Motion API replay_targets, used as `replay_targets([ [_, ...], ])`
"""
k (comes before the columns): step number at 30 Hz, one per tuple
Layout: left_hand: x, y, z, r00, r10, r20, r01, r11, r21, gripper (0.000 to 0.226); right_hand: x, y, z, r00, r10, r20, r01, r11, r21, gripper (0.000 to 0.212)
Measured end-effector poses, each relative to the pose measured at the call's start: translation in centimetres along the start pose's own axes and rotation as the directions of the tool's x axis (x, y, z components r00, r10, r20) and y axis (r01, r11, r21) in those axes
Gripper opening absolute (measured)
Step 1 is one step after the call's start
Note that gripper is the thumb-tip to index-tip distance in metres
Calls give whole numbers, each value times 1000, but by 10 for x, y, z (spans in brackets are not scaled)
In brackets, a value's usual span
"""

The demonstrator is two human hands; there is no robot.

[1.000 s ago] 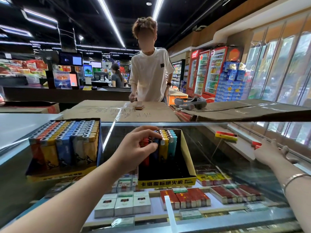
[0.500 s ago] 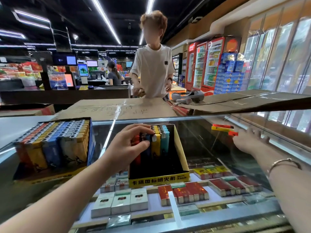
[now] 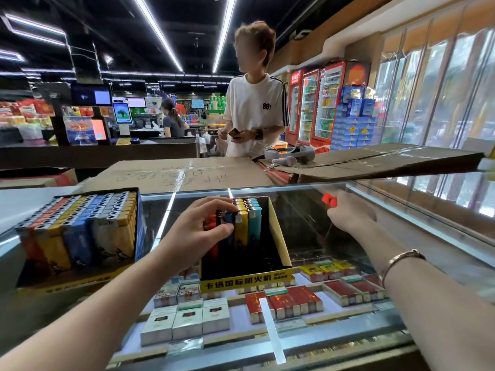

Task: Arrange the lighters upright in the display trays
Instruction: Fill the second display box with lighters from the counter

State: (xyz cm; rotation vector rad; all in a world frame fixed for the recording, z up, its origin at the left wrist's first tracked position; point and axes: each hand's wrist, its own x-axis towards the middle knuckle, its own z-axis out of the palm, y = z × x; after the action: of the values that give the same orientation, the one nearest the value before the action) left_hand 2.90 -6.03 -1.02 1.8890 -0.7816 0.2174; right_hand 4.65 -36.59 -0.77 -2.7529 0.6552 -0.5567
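Glass counter [image 3: 308, 210] fills the frame, packs [image 3: 187, 319] laid out beneath it, cardboard [image 3: 184, 175] along its far edge. On the left sits a full tray [image 3: 80, 231], lighters packed tight and upright. Centre stage, the yellow tray [image 3: 278, 236]: rows standing at the back, the near half open and dark. Left hand [image 3: 198, 231] is curled round the front of those rows, thumb low, fingers over the tops of the lighters [image 3: 242, 226], bracing them. Right hand [image 3: 348, 215] is out to the right over the glass, pinching a red lighter [image 3: 329, 200], well apart from the tray.

Risk, as I read it: let that brace slacken and the rows could topple forward into the empty half, domino style, with nothing in front to stop them. The red one has to cross open glass and drop in past the tray's right wall; clip that thin card rim and it may tip or skid. Room is good on the right, tight on the left where the two trays sit near each other.
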Motion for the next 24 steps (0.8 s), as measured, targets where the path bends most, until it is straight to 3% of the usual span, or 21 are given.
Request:
replay_targets([
  [2, 1, 0, -1, 1000, 7, 8, -7, 1000, 22, 25, 0, -20, -9, 1000, -21, 0, 19, 929, 371, 14],
  [4, 1, 1, -3, 1000, 19, 12, -19, 998, 52, 25, -5, -47, -22, 993, -96, 68, 12, 657, 754, 19],
  [5, 2, 1, -3, 1000, 27, 9, -28, 997, 70, 26, -10, -60, -29, 984, -155, 87, 6, 515, 857, 20],
  [8, 3, 2, -5, 997, 68, -31, -64, 990, 123, 35, -29, -92, -40, 952, -295, 79, -29, 171, 985, 10],
  [10, 3, 4, -7, 993, 97, -65, -85, 983, 161, 37, -43, -101, -39, 925, -374, 69, -65, 22, 998, 16],
  [13, 3, 7, -8, 984, 153, -89, -126, 959, 255, 37, -58, -101, -36, 872, -480, 94, -108, -1, 994, 28],
  [18, 2, 17, -2, 955, 267, -126, -211, 917, 338, 42, -72, -108, -37, 838, -526, 149, -187, -18, 982, 27],
  [24, 1, 26, -4, 939, 260, -225, -252, 966, 64, 18, -80, -116, -36, 784, -615, 83, -186, -105, 977, 26],
])
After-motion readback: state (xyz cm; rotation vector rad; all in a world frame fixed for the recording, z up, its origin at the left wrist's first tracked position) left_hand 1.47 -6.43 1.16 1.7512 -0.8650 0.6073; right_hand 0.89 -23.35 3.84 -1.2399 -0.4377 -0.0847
